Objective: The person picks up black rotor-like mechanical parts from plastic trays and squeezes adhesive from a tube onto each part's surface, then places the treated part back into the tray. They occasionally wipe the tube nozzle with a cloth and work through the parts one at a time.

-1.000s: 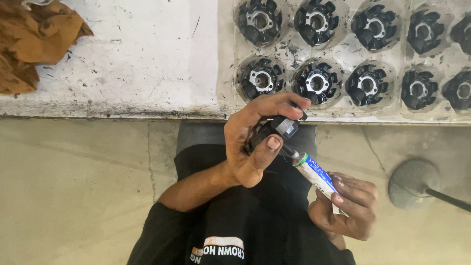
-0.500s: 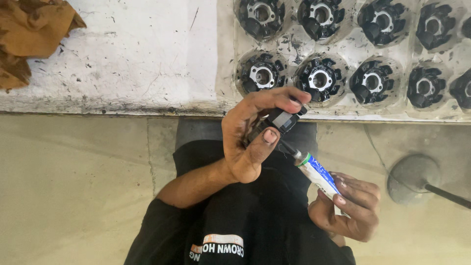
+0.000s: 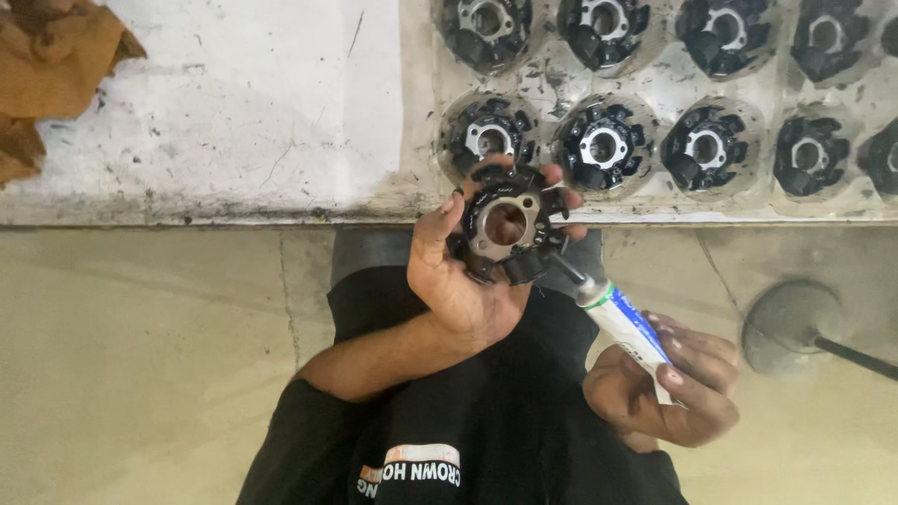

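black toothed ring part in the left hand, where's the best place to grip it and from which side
Grip the black toothed ring part by its outer rim, fingers coming in from opposite sides, much as the left hand cradles it now. The open centre hole and flat face then stay clear for the nozzle of the tube in the right hand.

**A:** so what was the left hand (image 3: 458, 281) doing; just holding that black ring part (image 3: 506, 224)?

**B:** yeah, fingers wrapped round its rim, open centre facing the camera; the right hand (image 3: 669, 393) gripped a white and blue tube (image 3: 622, 323), its dark nozzle touching the ring's lower right edge

**A:** and behind it?

**B:** a clear tray (image 3: 655, 103) on the white bench (image 3: 234, 122), more of the same parts in its round pockets; brown cloth (image 3: 51, 75) at the far left corner
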`<state>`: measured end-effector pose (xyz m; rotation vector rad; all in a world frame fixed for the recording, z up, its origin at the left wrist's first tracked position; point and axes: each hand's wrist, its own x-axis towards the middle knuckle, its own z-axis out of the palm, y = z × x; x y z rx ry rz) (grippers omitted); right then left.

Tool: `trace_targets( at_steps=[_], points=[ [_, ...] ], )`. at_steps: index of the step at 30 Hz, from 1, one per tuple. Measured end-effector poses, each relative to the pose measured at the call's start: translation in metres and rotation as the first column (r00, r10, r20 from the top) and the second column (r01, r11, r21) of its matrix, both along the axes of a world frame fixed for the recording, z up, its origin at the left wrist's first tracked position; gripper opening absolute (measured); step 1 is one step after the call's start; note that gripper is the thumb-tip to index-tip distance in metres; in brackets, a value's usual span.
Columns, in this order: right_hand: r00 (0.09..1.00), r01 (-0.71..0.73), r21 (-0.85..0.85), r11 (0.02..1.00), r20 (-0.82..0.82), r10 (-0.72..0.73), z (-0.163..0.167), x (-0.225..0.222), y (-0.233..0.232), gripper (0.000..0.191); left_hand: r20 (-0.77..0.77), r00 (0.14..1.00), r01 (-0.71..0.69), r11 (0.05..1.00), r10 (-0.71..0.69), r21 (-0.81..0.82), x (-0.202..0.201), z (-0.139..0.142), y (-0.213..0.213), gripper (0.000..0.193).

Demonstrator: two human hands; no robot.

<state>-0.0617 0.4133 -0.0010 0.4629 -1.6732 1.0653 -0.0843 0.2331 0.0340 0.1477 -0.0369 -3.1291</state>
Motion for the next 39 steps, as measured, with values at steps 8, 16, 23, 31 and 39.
trace_targets(
  at_steps=[8, 16, 23, 31, 39],
  points=[
    [0.974, -0.08, 0.066, 0.995, 0.216, 0.064, 0.011, 0.014, 0.004, 0.028, 0.143, 0.986, 0.076, 0.996, -0.083, 0.052, -0.002, 0.004, 0.005, 0.049],
    [0.969, -0.065, 0.068, 0.996, 0.242, 0.047, 0.011, 0.018, 0.005, 0.03, 0.192, 0.976, 0.088, 0.994, -0.098, 0.063, -0.005, 0.003, 0.006, 0.049],
    [0.95, -0.078, 0.05, 0.996, 0.306, 0.059, 0.014, 0.021, 0.001, 0.031, 0.207, 0.97, 0.101, 0.987, -0.126, 0.128, -0.007, 0.002, 0.005, 0.051],
    [0.929, -0.12, 0.159, 0.98, 0.365, 0.055, 0.022, 0.023, 0.008, 0.03, 0.222, 0.961, 0.127, 0.975, -0.167, 0.182, -0.009, -0.001, 0.002, 0.054],
    [0.948, -0.063, -0.403, 0.913, 0.263, 0.181, 0.003, 0.02, 0.016, 0.029, 0.014, 0.978, 0.207, 0.96, -0.208, -0.186, -0.06, -0.011, -0.038, 0.05]
  ],
)
